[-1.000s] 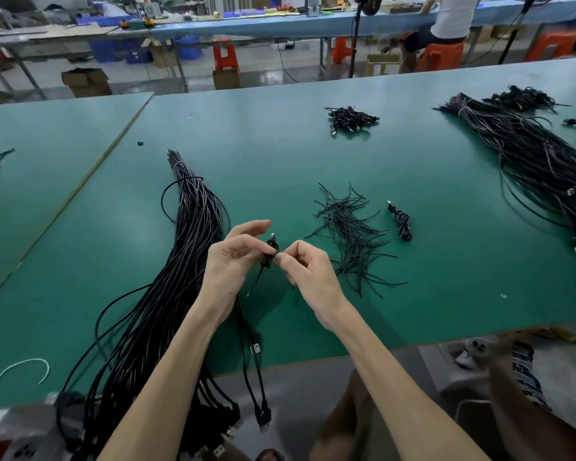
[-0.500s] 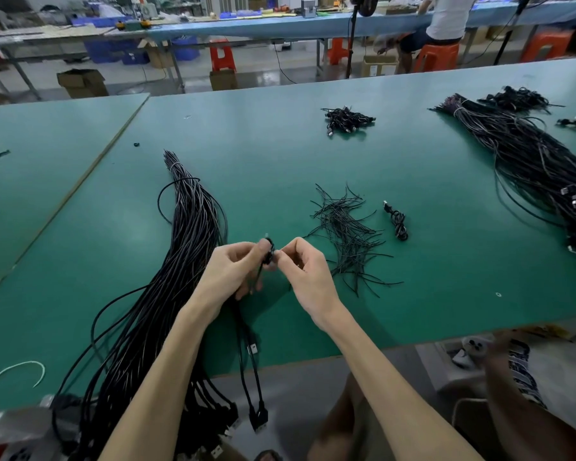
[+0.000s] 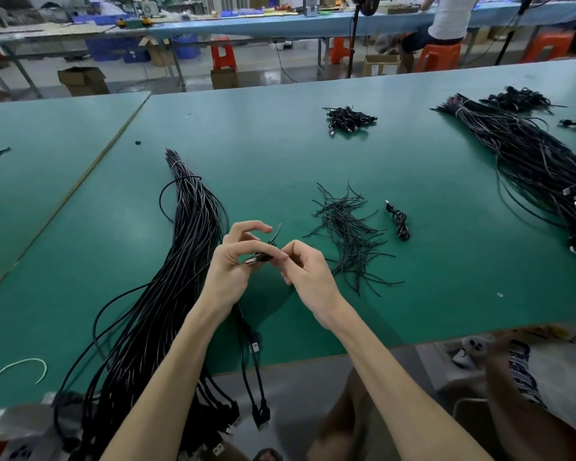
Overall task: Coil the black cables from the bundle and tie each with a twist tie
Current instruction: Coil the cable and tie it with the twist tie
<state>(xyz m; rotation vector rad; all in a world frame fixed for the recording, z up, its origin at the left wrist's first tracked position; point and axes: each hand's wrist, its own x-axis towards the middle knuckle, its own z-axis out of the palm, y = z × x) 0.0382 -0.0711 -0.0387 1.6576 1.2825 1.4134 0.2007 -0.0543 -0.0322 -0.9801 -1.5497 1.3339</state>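
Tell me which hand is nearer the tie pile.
Right. The right hand sits just left of the tie pile; the left hand is farther left, beside the bundle. Both pinch a cable between them.

Two hands, left hand and right hand, hold one cable over a green surface carrying two long cable bundles, centre-left bundle and far-right bundle, one heap of twist ties and one coiled cable.

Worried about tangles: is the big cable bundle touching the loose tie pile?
Apart. The head view shows bare green table between the cable bundle and the tie pile.
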